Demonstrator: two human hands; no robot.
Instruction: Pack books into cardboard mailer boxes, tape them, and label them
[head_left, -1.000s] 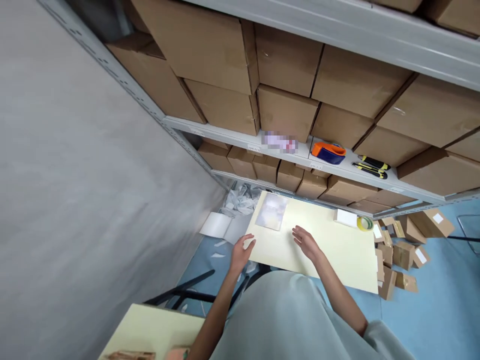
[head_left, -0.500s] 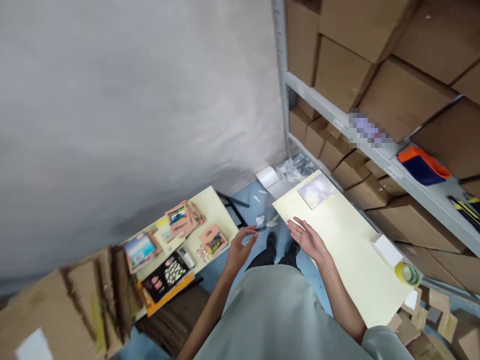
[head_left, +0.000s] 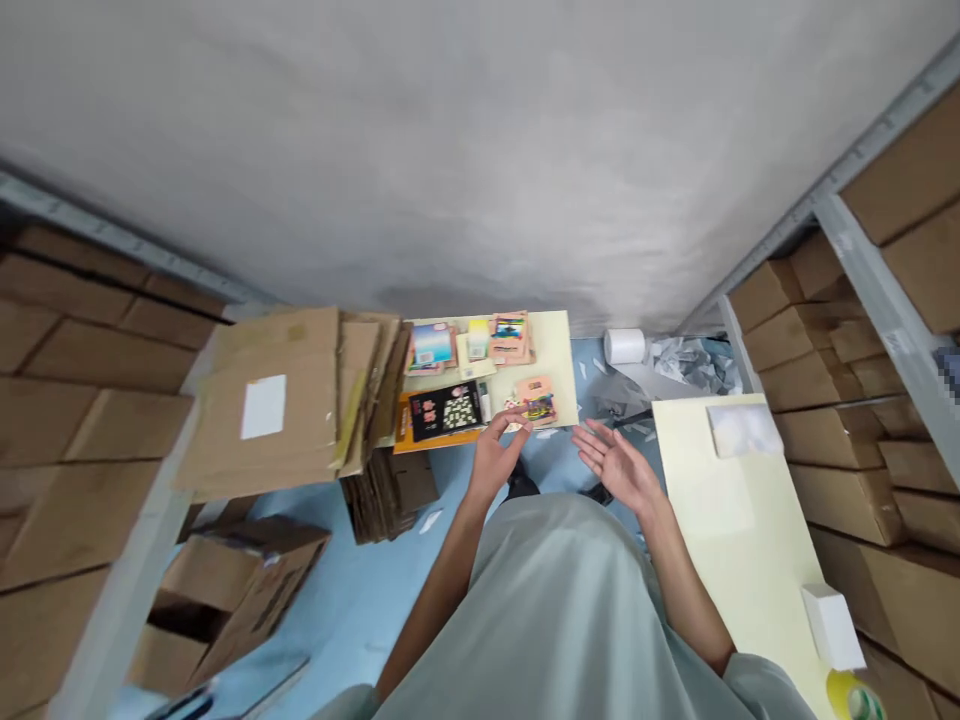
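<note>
My left hand (head_left: 495, 460) hovers in front of the small cream table (head_left: 553, 335), its fingers loosely curved and apart, with nothing visible in them. From this viewpoint its fingertips overlap a pink packet with a colourful picture (head_left: 538, 402). A black sheet with pale shapes (head_left: 448, 410) lies to its left on an orange item (head_left: 405, 432). Behind are more pink packets (head_left: 510, 338) and a blue-and-white picture pack (head_left: 432, 345). My right hand (head_left: 624, 474) is held palm up with fingers spread, holding nothing, left of the longer cream table (head_left: 739, 520).
Flattened cardboard (head_left: 300, 350) is stacked at the left. Shelves of brown boxes (head_left: 832, 400) stand on both sides. A white roll (head_left: 625, 346) and crumpled plastic (head_left: 694, 365) lie by the wall. The longer table bears a pale flat packet (head_left: 744, 431), a white box (head_left: 834, 627) and tape (head_left: 855, 695).
The view has swung left, bringing the left shelf, the open carton on the floor and the small table further into sight. Both hands keep much the same pose in front of my body.
</note>
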